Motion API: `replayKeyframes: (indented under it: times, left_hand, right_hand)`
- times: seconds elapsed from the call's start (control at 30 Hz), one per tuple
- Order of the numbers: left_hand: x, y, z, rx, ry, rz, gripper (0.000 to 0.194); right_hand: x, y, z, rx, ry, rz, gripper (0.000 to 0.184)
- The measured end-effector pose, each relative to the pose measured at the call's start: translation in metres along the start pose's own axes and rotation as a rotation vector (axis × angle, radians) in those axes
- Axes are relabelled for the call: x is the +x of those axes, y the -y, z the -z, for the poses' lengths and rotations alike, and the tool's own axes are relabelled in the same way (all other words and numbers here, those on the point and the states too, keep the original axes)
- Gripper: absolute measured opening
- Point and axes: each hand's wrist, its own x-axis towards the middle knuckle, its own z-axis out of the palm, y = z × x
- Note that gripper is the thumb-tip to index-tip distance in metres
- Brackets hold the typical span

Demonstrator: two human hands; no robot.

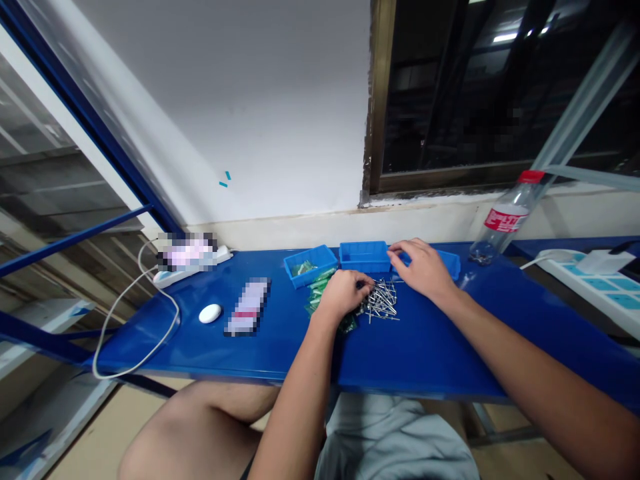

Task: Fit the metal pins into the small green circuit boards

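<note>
A pile of thin silver metal pins (383, 301), much like pop rivets, lies loose on the blue table (425, 347). My left hand (345, 292) rests at the pile's left edge with its fingers curled in; whatever they pinch is hidden. Under and beside that hand are small green plastic packets (316, 293). My right hand (421, 265) hovers behind the pile, thumb and fingers slightly apart, between the middle blue bin (364, 259) and the right blue bin (453, 265), which it partly covers. Some packets sit in the left blue bin (311, 263).
To the left lie a blurred phone-like slab (249, 307), a white oval object (210, 313) and a power strip (195, 265) with a looping white cable (105, 340). A red-capped plastic bottle (505, 220) and another power strip (595, 280) stand at the right.
</note>
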Motion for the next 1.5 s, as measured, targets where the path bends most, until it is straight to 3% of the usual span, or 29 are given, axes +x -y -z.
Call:
replayKeyframes:
  times: [0.1, 0.23, 0.5, 1.2, 1.5]
  left_hand:
    - [-0.001, -0.005, 0.001, 0.039, -0.001, -0.004, 0.023]
    - [-0.002, -0.009, -0.001, 0.126, 0.008, -0.048, 0.045]
    - [0.001, -0.002, -0.004, 0.115, 0.020, -0.028, 0.023]
    - [0.001, 0.003, -0.005, -0.006, 0.016, -0.044, 0.022]
    - [0.001, -0.001, -0.003, 0.052, -0.037, -0.008, 0.016]
  right_hand:
    - [-0.004, 0.012, -0.006, 0.067, 0.026, 0.067, 0.017]
    - [-0.009, 0.022, -0.013, 0.110, 0.062, 0.101, 0.016]
    - [-0.013, 0.028, -0.018, 0.155, 0.088, 0.111, 0.014]
    - [-0.014, 0.032, -0.020, 0.195, 0.140, 0.082, 0.013]
    - [-0.015, 0.031, -0.022, 0.203, 0.138, 0.077, 0.013]
